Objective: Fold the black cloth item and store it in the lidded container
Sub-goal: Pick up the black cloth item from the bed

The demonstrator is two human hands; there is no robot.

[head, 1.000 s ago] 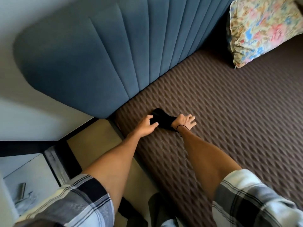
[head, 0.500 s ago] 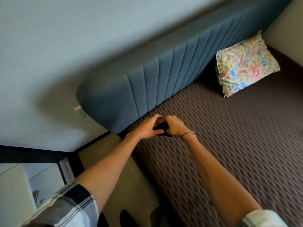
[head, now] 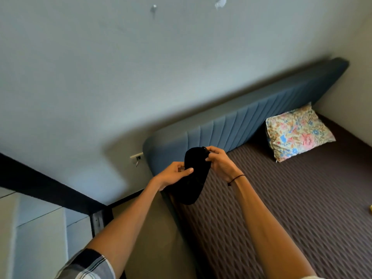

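A small black cloth item [head: 193,178], sock-like in shape, hangs in the air above the near-left corner of the bed. My left hand [head: 173,174] grips its left side, thumb laid across the front. My right hand [head: 219,164] pinches its top end with the fingertips; a thin black band circles that wrist. The cloth droops down between the two hands. No lidded container is in view.
The bed [head: 302,198] has a brown textured cover and a blue padded headboard [head: 251,117]. A floral pillow [head: 298,131] leans at the far end. A wall socket [head: 137,157] sits left of the headboard. White furniture [head: 40,228] with a black frame stands at lower left.
Both hands gathered the black cloth off the bed cover and lifted it into the air. The view tilted up, showing more wall and the whole headboard.
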